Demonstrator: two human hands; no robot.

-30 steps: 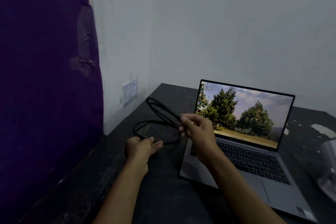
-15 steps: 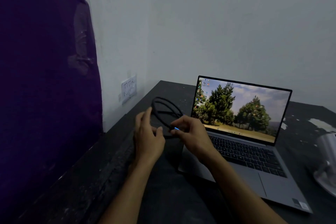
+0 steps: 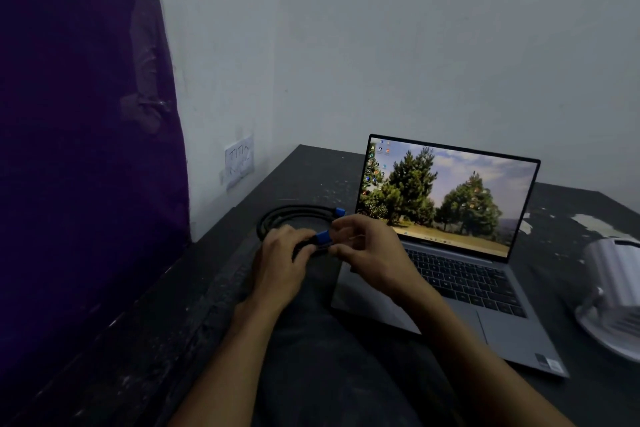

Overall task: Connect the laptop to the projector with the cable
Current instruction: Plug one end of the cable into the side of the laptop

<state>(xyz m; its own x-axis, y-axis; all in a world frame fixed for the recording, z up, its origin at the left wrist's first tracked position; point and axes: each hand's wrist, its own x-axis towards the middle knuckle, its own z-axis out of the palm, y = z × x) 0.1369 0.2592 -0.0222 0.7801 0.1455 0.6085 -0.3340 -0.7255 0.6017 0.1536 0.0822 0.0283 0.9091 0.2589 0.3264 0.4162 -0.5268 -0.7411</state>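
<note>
A coiled black cable (image 3: pixel 291 213) with blue plugs lies just left of the open grey laptop (image 3: pixel 446 243), whose screen shows trees. My left hand (image 3: pixel 282 262) grips the cable close to one blue plug (image 3: pixel 323 237). My right hand (image 3: pixel 367 250) pinches that same plug from the right. The second blue plug (image 3: pixel 340 211) pokes out behind my right hand. The white projector (image 3: pixel 613 291) stands at the right edge, cut off by the frame.
The dark table (image 3: pixel 311 170) fills a corner between white walls. A purple curtain (image 3: pixel 79 149) hangs on the left, and a wall socket (image 3: pixel 239 163) sits above the table's left edge.
The cable coil has dropped from raised in the air to low over the table. Both hands have come together on one blue plug.
</note>
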